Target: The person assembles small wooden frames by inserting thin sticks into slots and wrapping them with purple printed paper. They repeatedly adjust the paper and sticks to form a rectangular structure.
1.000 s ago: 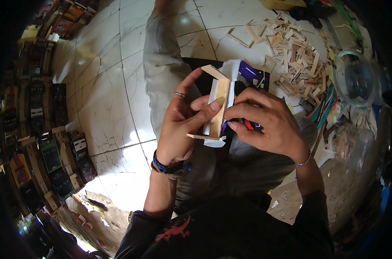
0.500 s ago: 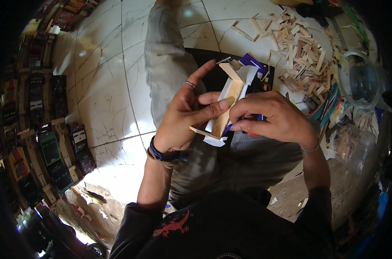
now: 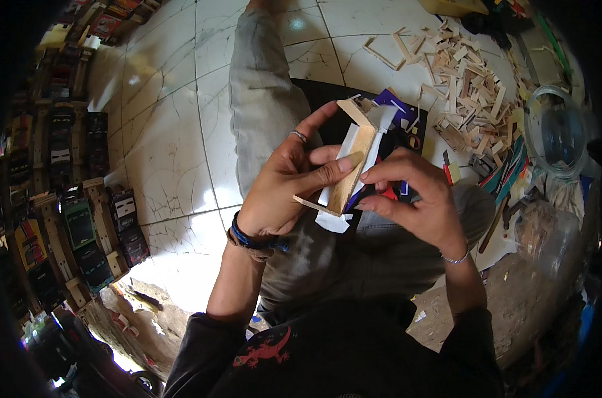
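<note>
My left hand (image 3: 291, 169) holds a small U-shaped wooden frame (image 3: 356, 159), its thumb pressed on the inner face of the long slat. Short wooden ends stick out at its top and bottom. A sheet of paper (image 3: 333, 223), white on the side I see, lies behind the wood and shows past its edges. A strip of purple (image 3: 354, 198) shows along the lower right edge. My right hand (image 3: 420, 192) is open beside that edge, thumb and forefinger apart. Its forefinger tip is close to the paper; whether it touches I cannot tell.
A heap of small wooden pieces (image 3: 473, 89) lies on the tiled floor at the far right. Near it are a red cutter-like tool (image 3: 447, 168) and a clear round container (image 3: 558, 132). Wooden racks with dark printed packs (image 3: 82, 225) line the left. A dark board (image 3: 317, 93) lies beyond my leg.
My right thumb and forefinger have parted and drawn back a little from the frame's lower right edge. The left hand keeps its grip, and the view has shifted slightly.
</note>
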### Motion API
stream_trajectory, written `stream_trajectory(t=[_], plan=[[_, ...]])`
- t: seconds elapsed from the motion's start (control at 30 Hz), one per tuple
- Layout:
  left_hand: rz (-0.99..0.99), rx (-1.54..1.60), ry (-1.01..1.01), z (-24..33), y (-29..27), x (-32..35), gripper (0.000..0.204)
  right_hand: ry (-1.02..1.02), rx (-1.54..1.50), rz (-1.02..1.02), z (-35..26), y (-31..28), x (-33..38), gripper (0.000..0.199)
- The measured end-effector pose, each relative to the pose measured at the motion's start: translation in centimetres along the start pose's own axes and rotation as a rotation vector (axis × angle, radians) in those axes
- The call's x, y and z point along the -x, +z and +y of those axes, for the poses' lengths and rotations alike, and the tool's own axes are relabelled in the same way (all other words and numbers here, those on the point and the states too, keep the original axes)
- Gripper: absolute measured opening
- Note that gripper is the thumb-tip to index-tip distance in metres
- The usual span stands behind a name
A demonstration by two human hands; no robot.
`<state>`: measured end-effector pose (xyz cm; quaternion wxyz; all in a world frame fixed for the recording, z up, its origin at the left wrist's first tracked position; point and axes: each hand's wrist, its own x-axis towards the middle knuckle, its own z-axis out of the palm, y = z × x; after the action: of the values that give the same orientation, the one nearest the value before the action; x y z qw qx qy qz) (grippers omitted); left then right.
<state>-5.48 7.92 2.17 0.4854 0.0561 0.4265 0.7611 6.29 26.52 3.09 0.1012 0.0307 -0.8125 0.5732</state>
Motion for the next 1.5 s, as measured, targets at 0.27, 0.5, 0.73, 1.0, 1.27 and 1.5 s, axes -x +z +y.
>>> stream_trajectory(t=[0.27,0.5,0.73,1.0,1.27,1.5], plan=[[0.003,0.007,0.023,-0.5,-0.2,-0.3,0.08,-0.257,0.469,0.157,0.0,1.8,1.5,0.046],[0.017,-0.032,0.028,-0.5,-0.1,-0.3,0.082,-0.23,0.512,0.093,0.2,1.1,1.5,0.033],[0.022,-0.061,0.016,-0.4,0.0,-0.1,0.086,-0.216,0.366,-0.046,0.7,0.3,1.1,0.034],[0.203,-0.07,0.115,-1.3,1.1,-0.6,0.082,0.12,-0.096,0.175,1.0,2.1,1.9,0.043],[0.252,-0.074,0.286,-2.3,2.0,-1.0,0.076,0.424,-0.389,0.226,1.2,4.2,1.8,0.043],[0.271,-0.201,0.273,-2.0,2.1,-0.6,0.072,0.609,-0.722,0.102,2.1,2.9,1.8,0.03]])
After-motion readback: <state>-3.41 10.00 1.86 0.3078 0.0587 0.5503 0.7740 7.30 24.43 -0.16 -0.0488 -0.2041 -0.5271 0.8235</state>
